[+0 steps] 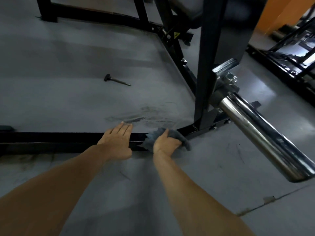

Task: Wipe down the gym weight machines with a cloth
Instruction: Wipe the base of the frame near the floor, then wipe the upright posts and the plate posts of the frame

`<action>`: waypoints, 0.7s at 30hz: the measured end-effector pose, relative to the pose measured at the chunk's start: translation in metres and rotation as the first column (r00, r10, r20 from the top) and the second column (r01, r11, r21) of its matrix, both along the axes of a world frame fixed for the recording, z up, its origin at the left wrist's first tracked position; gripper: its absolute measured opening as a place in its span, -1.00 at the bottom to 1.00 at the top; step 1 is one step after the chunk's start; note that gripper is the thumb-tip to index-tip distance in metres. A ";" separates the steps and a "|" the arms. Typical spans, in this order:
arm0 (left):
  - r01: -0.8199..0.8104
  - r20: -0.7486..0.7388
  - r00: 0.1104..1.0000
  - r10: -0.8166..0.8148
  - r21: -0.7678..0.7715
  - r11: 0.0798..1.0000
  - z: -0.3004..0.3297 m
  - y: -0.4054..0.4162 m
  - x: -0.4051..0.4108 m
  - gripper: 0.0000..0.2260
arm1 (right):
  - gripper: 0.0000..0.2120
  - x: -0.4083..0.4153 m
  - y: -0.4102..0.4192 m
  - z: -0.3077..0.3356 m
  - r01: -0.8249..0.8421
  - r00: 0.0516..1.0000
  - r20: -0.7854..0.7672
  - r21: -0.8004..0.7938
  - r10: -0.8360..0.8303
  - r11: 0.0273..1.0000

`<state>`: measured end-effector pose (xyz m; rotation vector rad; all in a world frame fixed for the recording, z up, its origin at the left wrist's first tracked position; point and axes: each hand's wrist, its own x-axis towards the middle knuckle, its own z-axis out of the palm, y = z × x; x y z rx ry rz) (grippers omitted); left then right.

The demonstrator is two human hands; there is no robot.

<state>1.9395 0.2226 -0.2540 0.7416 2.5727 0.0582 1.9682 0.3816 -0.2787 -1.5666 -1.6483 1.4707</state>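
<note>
A black steel base bar (pixel 51 139) of a weight machine lies along the grey floor, running left to right. My left hand (pixel 117 142) rests flat across it with straight fingers reaching onto the floor beyond. Just to the right, my right hand (pixel 166 142) grips a crumpled grey cloth (pixel 179 135) and holds it against the bar, near the joint where a black upright post (pixel 208 65) rises from the frame.
A chrome weight sleeve (pixel 265 135) juts toward me at the right, close to my right forearm. A loose black-knobbed pin (pixel 116 80) lies on the floor beyond the bar. Other black frame members (pixel 102 16) stand at the back, and another machine (pixel 289 53) at far right.
</note>
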 end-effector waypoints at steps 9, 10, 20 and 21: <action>0.080 0.155 0.985 -0.079 0.005 0.997 0.047 0.004 0.011 -0.24 | -0.77 0.073 -0.058 0.025 -0.411 0.910 -0.075 -0.285 0.407 0.866; 0.089 0.153 0.984 -0.092 0.027 0.996 0.056 0.006 0.017 -0.24 | -0.77 0.080 -0.062 0.030 -0.441 0.897 -0.126 -0.315 0.424 0.840; 0.122 -0.015 0.992 -0.122 0.208 0.971 0.148 0.003 0.044 -0.31 | -0.82 0.097 -0.049 0.155 -0.734 0.674 -0.287 -0.159 0.681 0.660; 0.138 -0.056 0.990 -0.129 0.238 0.961 0.164 0.003 0.048 -0.32 | -0.83 0.100 -0.043 0.173 -0.754 0.650 -0.289 -0.126 0.703 0.645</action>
